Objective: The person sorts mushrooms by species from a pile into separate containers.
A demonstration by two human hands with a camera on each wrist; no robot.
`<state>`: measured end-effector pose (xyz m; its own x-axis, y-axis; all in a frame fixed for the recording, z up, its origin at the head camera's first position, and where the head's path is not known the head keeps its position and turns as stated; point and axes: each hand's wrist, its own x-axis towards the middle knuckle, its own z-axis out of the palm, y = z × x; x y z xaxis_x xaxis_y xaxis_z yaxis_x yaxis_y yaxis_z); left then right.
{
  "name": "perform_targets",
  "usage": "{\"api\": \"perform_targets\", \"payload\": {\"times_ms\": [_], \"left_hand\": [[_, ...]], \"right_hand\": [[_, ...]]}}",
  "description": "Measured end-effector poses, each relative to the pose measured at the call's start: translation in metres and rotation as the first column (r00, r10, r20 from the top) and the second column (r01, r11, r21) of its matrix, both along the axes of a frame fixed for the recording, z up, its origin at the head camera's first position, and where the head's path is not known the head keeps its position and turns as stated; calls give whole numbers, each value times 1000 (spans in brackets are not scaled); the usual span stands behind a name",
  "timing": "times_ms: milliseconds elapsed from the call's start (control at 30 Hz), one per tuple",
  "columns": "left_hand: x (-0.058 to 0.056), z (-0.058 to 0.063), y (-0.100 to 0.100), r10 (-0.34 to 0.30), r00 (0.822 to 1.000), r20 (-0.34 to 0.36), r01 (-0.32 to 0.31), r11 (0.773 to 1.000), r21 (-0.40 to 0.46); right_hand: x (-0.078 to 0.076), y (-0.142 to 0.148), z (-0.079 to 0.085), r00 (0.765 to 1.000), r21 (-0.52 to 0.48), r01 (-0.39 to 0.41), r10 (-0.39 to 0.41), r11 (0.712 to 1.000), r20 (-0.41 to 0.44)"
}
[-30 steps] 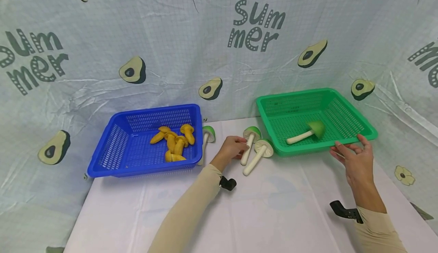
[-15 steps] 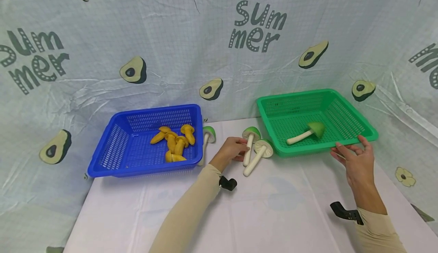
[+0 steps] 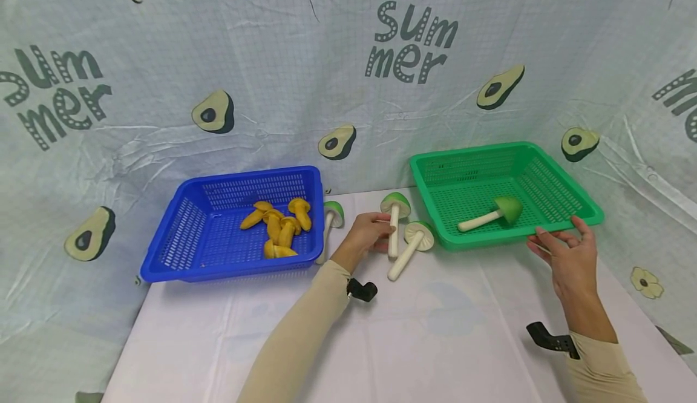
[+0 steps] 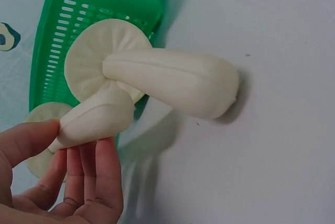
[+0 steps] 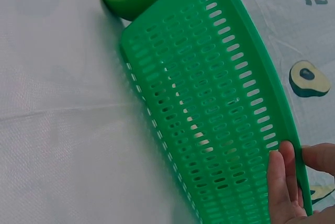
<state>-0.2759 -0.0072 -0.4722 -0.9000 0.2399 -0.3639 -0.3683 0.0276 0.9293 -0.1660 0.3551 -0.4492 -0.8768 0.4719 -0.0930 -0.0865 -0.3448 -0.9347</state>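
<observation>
White stem (image 3: 393,245) in left pinch grip (image 3: 365,233)

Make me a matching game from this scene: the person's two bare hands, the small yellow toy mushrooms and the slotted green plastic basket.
Things:
1. Bare left hand
2. Bare right hand
3. Small yellow toy mushrooms
4. Slotted green plastic basket

Places and states:
A. Has one green-capped, white-stemmed mushroom lying inside
B. Inside the slotted blue plastic basket
C. Holds the green basket's rim
D. Holds another green-capped mushroom by its white stem

Pairs: 1-D, 2-C, 3-B, 4-A.
</observation>
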Motion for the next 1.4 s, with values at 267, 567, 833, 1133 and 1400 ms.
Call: {"api": "perform_targets", "payload": {"times_ms": [267,567,833,1133,1400], "left_hand": [[-2,11,0,39,999,-3,-39,999,28],[-7,24,-1,60,997,-42,-56,994,90],[-12,35,3,71,995,-74,-61,990,129],[-12,47,6,87,991,-97,-70,983,169],[-13,57,11,87,990,-113,-66,982,175]], "right_hand": [[0,1,0,1000,1,1,-1,1000,2],[0,0,0,1000,-11,3,-3,1000,-2],[-1,1,-1,1000,-11,-5,5,1000,-10],[-1,0,-3,1000,6,-1,1,1000,-7],[0,1,-4,1000,-12,-5,4,1000,-16]]}}
